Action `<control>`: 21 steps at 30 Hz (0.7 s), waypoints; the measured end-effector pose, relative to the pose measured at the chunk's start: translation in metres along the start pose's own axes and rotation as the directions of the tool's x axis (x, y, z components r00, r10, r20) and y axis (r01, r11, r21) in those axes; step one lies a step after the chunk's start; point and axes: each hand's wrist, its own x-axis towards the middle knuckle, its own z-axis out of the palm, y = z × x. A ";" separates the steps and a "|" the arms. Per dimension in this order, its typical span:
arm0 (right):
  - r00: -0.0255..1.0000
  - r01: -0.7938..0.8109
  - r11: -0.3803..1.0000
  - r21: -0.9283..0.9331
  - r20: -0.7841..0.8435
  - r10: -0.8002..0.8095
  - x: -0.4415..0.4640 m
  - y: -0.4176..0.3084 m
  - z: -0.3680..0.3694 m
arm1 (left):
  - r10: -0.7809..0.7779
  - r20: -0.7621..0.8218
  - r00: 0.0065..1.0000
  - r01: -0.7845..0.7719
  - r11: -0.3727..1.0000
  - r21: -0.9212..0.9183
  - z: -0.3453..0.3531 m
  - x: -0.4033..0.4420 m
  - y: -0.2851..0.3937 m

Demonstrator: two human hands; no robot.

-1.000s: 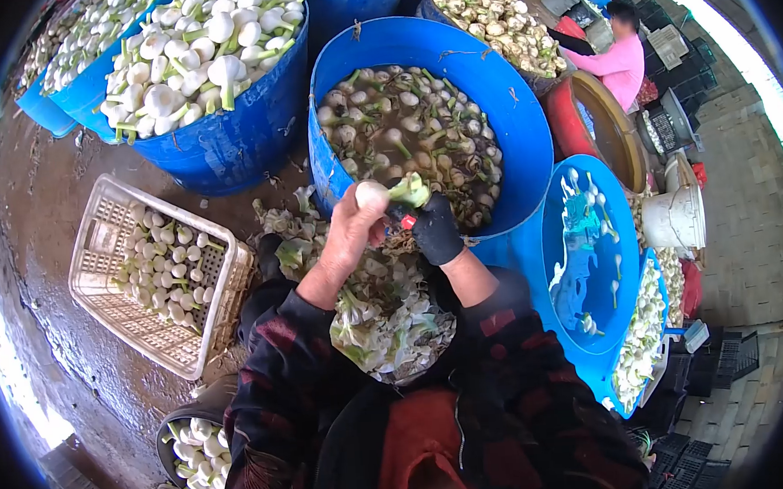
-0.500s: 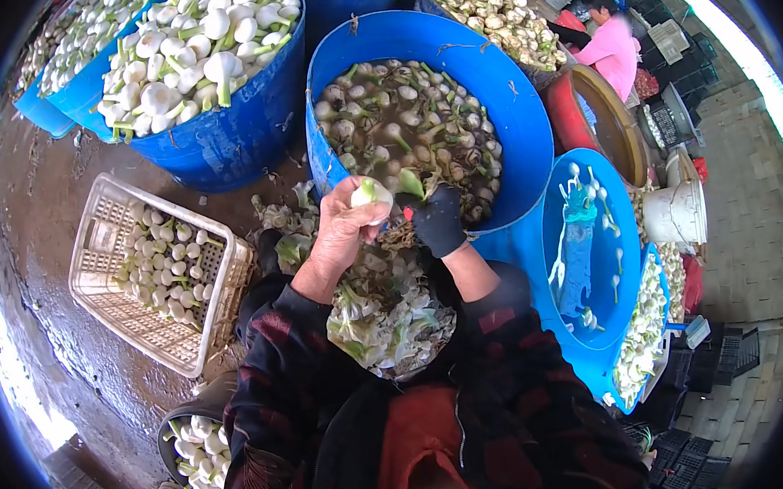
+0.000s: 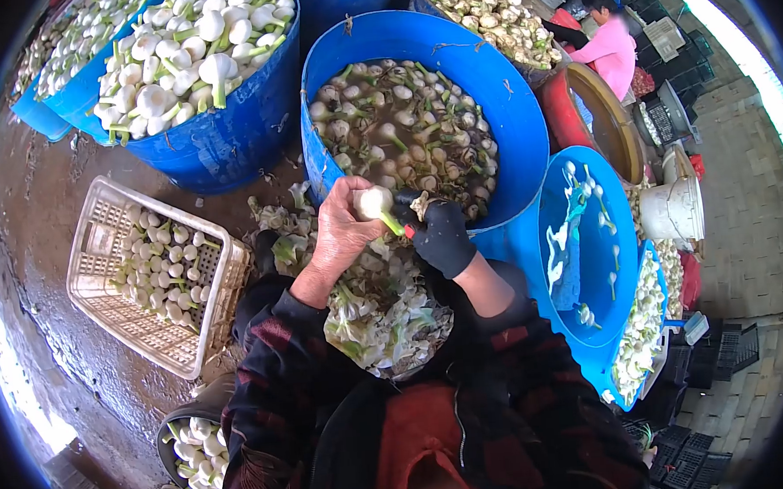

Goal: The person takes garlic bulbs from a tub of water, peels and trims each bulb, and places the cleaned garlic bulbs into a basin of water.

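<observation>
My bare left hand [image 3: 344, 229] grips a white garlic bulb [image 3: 372, 203], whose short green stem points down to the right. Close beside it, my right hand [image 3: 443, 234] wears a dark glove and is closed, with a brownish scrap of garlic skin [image 3: 420, 206] at its fingers. A small red spot shows by the right thumb; what it belongs to I cannot make out. Both hands are at the near rim of a blue tub [image 3: 518, 120] with garlic bulbs in murky water. Below them lies a heap of garlic peelings [image 3: 387, 312].
A pale plastic basket [image 3: 126, 305] of bulbs stands at left. Another blue tub [image 3: 215, 152] is piled with white garlic. On the right are a light-blue tub [image 3: 617, 195] with floating bulbs, a red basin [image 3: 563, 113] and a white bucket [image 3: 674, 209]. A person in pink [image 3: 611, 56] sits beyond.
The bulb has turned in my left hand, and its green stem now shows toward the right hand. A green leaf piece near my right hand is gone; a brownish scrap shows there now.
</observation>
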 end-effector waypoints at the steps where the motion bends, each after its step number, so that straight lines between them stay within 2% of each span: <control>1: 0.999 0.005 0.999 -0.053 0.036 -0.004 0.002 -0.001 -0.001 | -0.014 0.007 1.000 0.014 1.000 -0.006 0.001 -0.002 0.006; 2: 0.997 0.012 0.994 -0.105 0.071 -0.004 0.004 0.000 -0.001 | -0.028 0.015 0.999 0.028 1.000 -0.010 0.001 -0.003 0.011; 5: 0.997 0.031 0.997 -0.074 0.069 -0.026 0.004 0.013 0.004 | -0.062 0.100 0.993 0.075 0.988 -0.138 -0.004 -0.002 0.017; 8: 0.992 -0.028 0.988 -0.152 0.119 0.047 0.012 0.014 -0.004 | -0.072 0.185 0.980 0.133 0.930 -0.343 -0.001 -0.006 0.020; 9: 0.994 -0.090 0.995 0.045 0.062 0.087 0.011 0.019 0.000 | -0.080 0.158 0.984 0.130 0.932 -0.340 -0.002 -0.005 0.020; 11: 0.980 -0.172 0.883 0.437 -0.015 0.198 0.004 0.034 0.011 | -0.098 0.096 0.991 0.125 0.935 -0.333 -0.005 -0.002 0.019; 14: 0.999 -0.033 0.997 0.075 0.043 0.030 -0.002 0.034 0.012 | 0.013 0.068 0.998 -0.002 0.989 -0.151 -0.004 0.000 0.006; 18: 0.998 -0.064 0.998 -0.013 -0.025 0.063 0.000 0.032 0.020 | -0.001 0.087 0.996 0.011 0.992 -0.123 -0.004 -0.003 0.010; 21: 0.998 -0.042 0.999 0.012 -0.043 0.043 0.001 0.019 0.013 | -0.092 0.165 0.982 0.126 0.969 -0.211 -0.007 -0.004 0.015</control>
